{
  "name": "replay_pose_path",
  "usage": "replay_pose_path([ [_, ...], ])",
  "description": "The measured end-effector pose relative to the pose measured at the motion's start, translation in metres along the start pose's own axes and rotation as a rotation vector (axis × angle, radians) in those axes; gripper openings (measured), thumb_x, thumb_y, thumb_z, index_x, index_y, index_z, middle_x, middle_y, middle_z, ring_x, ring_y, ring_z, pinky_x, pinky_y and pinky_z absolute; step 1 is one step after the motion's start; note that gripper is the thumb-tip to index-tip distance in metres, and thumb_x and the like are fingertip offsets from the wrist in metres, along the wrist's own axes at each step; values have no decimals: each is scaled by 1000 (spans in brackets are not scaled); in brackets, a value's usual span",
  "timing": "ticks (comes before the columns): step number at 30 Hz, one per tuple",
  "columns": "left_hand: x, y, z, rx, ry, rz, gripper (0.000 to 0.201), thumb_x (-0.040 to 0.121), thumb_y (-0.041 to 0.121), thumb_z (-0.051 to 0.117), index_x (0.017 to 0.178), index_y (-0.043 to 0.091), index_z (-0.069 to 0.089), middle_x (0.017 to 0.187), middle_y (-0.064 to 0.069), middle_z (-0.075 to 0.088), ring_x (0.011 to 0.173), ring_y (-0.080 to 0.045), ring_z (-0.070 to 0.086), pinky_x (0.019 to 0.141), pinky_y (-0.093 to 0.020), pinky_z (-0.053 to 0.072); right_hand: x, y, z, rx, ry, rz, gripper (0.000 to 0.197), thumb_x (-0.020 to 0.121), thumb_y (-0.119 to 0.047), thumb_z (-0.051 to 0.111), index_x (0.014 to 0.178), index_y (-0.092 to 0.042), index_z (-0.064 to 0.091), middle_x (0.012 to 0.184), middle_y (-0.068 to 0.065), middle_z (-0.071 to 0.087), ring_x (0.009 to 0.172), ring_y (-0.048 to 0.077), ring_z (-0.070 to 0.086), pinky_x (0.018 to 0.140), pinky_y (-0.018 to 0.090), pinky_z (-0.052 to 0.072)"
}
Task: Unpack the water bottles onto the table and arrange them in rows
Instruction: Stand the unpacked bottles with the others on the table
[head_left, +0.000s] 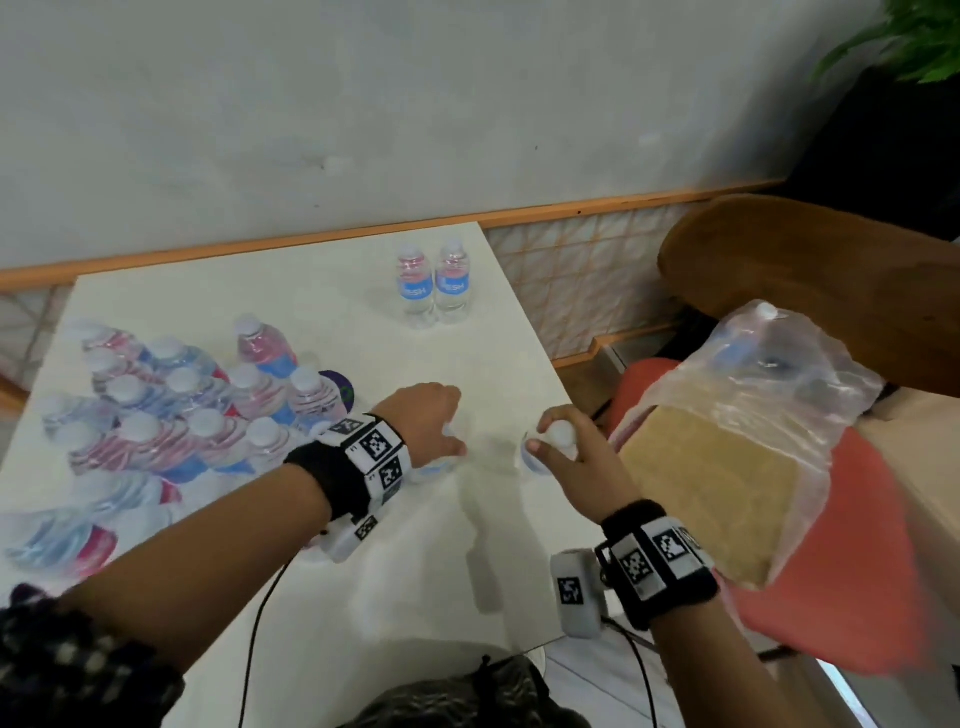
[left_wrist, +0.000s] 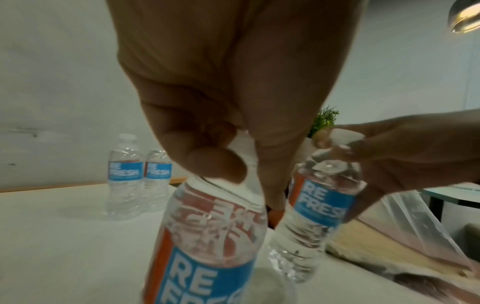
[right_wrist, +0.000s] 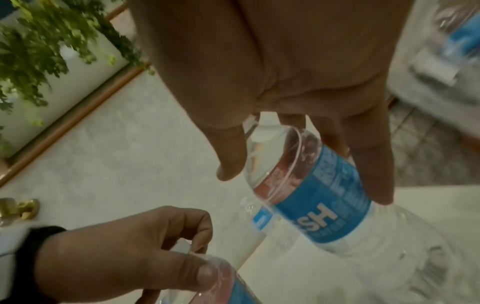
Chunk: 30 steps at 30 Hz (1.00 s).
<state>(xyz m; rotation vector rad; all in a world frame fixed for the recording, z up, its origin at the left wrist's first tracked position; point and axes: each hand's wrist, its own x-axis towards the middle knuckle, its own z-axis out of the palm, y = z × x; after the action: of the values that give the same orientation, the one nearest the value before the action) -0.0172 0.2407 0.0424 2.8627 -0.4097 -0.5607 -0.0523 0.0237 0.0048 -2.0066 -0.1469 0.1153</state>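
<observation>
You've got a bottle in each hand right now: left hand (head_left: 434, 423) pinching the neck of the left bottle (left_wrist: 207, 242), right hand (head_left: 563, 449) gripping the right bottle (left_wrist: 315, 218) by its cap. Both hang roughly upright, the right one tilted, just above the table (head_left: 311, 291). The standing pair (head_left: 435, 285) sits ahead at the far edge, a touch nearer your left hand, so I'd guess that one sets down first.

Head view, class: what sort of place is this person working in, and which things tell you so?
Probably a café or small eatery, though it could be a home: a white table against a tiled wall with orange wooden trim, red-cushioned wooden chairs, and a green potted plant.
</observation>
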Motion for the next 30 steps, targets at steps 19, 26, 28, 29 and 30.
replay_pose_path([
  [19, -56, -39, 4, 114, -45, 38, 41, 79, 33, 71, 109, 12, 52, 117, -5, 51, 99, -24, 55, 68, -29, 39, 96, -51, 138, -74, -383, 81, 45, 87, -26, 66, 130, -23, 51, 127, 6, 57, 111, 19, 56, 92, 26, 43],
  [26, -45, -19, -5, 220, -84, 27, 30, 87, 26, 59, 113, 14, 50, 116, -6, 48, 109, -26, 50, 78, -36, 45, 80, -22, 57, -241, -213, 143, 27, 88, -30, 63, 114, -22, 61, 107, -2, 63, 96, 12, 59, 77, 22, 42],
  [28, -40, -4, -10, 266, -47, 59, 36, 89, 32, 57, 118, 14, 48, 120, -6, 45, 114, -27, 44, 77, -35, 42, 67, -9, 30, -309, -210, 162, 23, 88, -29, 63, 110, -22, 63, 101, -3, 64, 92, 12, 59, 77, 21, 42],
  [29, -37, 6, -12, 281, -19, 93, 37, 91, 34, 55, 120, 14, 47, 122, -6, 44, 116, -26, 42, 78, -36, 43, 61, -2, 17, -352, -214, 174, 21, 89, -29, 62, 108, -21, 64, 100, -4, 65, 91, 11, 58, 77, 21, 43],
  [30, -33, 19, -13, 281, 14, 142, 38, 91, 36, 53, 122, 14, 47, 124, -6, 43, 117, -26, 40, 80, -37, 44, 55, 4, 5, -411, -225, 186, 21, 89, -29, 62, 108, -20, 65, 101, -3, 65, 92, 12, 58, 79, 22, 43],
])
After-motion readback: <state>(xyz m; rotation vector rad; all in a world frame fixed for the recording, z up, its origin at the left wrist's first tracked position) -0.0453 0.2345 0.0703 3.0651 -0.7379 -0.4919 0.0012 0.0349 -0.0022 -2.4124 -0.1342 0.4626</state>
